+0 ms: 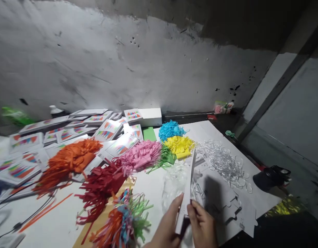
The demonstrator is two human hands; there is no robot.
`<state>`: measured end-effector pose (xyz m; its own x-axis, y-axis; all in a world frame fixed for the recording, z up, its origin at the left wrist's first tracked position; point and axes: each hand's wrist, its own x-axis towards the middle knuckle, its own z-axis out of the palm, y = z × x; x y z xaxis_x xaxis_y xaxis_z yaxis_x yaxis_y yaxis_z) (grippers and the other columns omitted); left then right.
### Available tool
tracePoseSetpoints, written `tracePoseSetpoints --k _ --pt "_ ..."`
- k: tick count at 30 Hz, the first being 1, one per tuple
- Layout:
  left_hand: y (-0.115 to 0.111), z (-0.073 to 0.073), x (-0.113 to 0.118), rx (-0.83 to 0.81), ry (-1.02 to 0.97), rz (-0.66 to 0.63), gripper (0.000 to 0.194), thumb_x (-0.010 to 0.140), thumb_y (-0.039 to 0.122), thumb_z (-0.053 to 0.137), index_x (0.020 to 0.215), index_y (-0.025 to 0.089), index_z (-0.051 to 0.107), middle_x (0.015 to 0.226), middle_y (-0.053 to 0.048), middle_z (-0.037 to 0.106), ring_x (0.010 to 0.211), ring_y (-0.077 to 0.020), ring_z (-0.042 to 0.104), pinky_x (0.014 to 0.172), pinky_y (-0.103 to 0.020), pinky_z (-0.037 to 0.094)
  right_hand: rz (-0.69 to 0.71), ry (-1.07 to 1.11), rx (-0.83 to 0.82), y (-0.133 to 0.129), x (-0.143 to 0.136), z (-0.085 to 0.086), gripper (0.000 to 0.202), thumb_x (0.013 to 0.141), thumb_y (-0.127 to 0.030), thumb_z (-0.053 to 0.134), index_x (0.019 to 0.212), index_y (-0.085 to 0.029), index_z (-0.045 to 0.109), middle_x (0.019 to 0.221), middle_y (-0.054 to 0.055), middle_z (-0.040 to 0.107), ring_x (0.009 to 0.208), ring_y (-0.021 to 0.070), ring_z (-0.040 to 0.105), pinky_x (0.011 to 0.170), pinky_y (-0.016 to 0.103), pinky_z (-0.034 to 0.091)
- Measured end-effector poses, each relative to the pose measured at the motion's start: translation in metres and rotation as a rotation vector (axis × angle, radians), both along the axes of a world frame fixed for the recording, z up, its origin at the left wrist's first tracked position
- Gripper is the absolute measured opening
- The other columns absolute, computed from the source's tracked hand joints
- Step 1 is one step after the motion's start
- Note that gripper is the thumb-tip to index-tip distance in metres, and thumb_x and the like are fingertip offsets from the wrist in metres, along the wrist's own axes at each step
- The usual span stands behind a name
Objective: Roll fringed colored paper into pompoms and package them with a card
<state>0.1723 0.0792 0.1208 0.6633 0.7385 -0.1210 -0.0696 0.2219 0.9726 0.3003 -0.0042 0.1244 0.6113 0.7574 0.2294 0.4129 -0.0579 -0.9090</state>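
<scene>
My left hand [169,222] and my right hand [202,220] are closed on the lower part of a thin white box [189,186], seen edge-on and tilted upright. Beneath and behind it lies crumpled clear plastic [174,182]. Left of my hands is a multicoloured bundle of paper tassels [120,220]. Beyond are dark red [104,186], pink [143,155], green [167,156], yellow [180,144] and blue [170,130] tassel bundles. Looped white string [226,163] is heaped to the right.
Printed flat boxes [107,130] are piled at the back left, near orange tassels [71,160]. Black cables [18,226] cross the left side. Off the table's right edge stands a dark container [269,177]. A grey wall [109,62] rises behind.
</scene>
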Motion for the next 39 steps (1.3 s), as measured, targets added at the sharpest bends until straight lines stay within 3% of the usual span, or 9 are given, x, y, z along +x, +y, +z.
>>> tracePoseSetpoints --k 3,5,9,12,15,21,25,31,39 --pt "0.017 0.038 -0.034 0.357 0.157 -0.035 0.032 0.087 0.035 0.061 0.113 0.024 0.076 0.112 -0.011 0.074 0.105 -0.0348 0.064 0.101 -0.043 0.047 0.096 -0.249 0.197 0.005 -0.006 0.021 0.042 0.092 -0.042 0.062 0.130 -0.024 0.062 0.127 0.012 0.068 0.112 0.0309 0.067 0.092 0.042 0.057" --pt "0.030 0.065 -0.062 0.379 0.242 -0.143 0.028 0.088 0.034 0.059 0.102 0.019 0.079 0.092 -0.010 0.076 0.085 -0.0290 0.066 0.085 -0.036 0.053 0.194 -0.604 0.298 0.013 0.007 0.036 0.062 0.083 -0.036 0.074 0.140 -0.025 0.053 0.140 0.015 0.057 0.130 0.0395 0.052 0.107 0.061 0.041" --pt "0.050 0.097 -0.114 0.136 0.124 -0.184 0.045 0.078 0.046 0.072 0.113 0.018 0.076 0.093 -0.007 0.076 0.089 -0.0287 0.068 0.082 -0.033 0.053 0.569 -0.517 0.181 0.040 0.020 0.059 0.022 0.092 -0.028 0.061 0.111 -0.025 0.070 0.092 0.004 0.076 0.084 0.0218 0.073 0.081 0.034 0.059" --pt "0.053 0.088 -0.142 -0.037 -0.178 0.033 0.084 0.069 0.069 0.072 0.134 0.017 0.063 0.121 -0.013 0.070 0.114 -0.0378 0.061 0.096 -0.043 0.048 0.439 -0.058 0.001 0.057 0.003 0.061 0.029 0.088 -0.048 0.064 0.088 -0.021 0.072 0.080 0.004 0.075 0.069 0.0190 0.071 0.059 0.024 0.056" --pt "0.040 0.063 -0.155 -0.124 -0.247 0.187 0.092 0.055 0.061 0.087 0.132 0.017 0.063 0.133 -0.017 0.064 0.122 -0.0396 0.057 0.102 -0.047 0.045 0.269 0.143 -0.036 0.066 -0.023 0.050 0.046 0.077 -0.062 0.069 0.087 -0.018 0.073 0.082 0.007 0.076 0.071 0.0215 0.071 0.060 0.025 0.056" --pt "0.008 0.059 -0.146 -0.286 -0.152 0.464 0.048 0.076 0.050 0.077 0.107 0.013 0.075 0.105 -0.015 0.076 0.104 -0.0340 0.069 0.090 -0.041 0.054 0.154 -0.348 0.329 0.075 -0.056 0.044 0.036 0.085 -0.045 0.070 0.110 -0.019 0.071 0.103 0.012 0.072 0.095 0.0270 0.068 0.084 0.039 0.054" --pt "0.002 0.073 -0.143 -0.303 -0.221 0.415 0.039 0.077 0.044 0.077 0.095 0.010 0.077 0.087 -0.014 0.078 0.092 -0.0315 0.072 0.083 -0.038 0.056 0.438 -0.678 0.522 0.079 -0.071 0.061 0.046 0.091 -0.020 0.064 0.136 -0.028 0.058 0.112 0.011 0.063 0.106 0.0262 0.060 0.092 0.043 0.049" --pt "-0.005 0.069 -0.148 -0.361 -0.378 0.349 0.038 0.074 0.035 0.082 0.104 0.012 0.078 0.094 -0.013 0.078 0.091 -0.0296 0.073 0.086 -0.037 0.055 0.847 -0.450 0.435 0.085 -0.074 0.080 0.038 0.095 -0.019 0.058 0.130 -0.030 0.062 0.104 0.007 0.062 0.098 0.0190 0.061 0.081 0.030 0.056" --pt "-0.006 0.074 -0.143 -0.422 -0.367 0.344 0.045 0.074 0.040 0.081 0.108 0.010 0.077 0.098 -0.015 0.078 0.097 -0.0322 0.072 0.093 -0.041 0.052 0.839 -0.427 0.427 0.083 -0.069 0.077 0.032 0.093 -0.016 0.058 0.123 -0.026 0.065 0.102 0.007 0.065 0.095 0.0182 0.064 0.080 0.028 0.057"
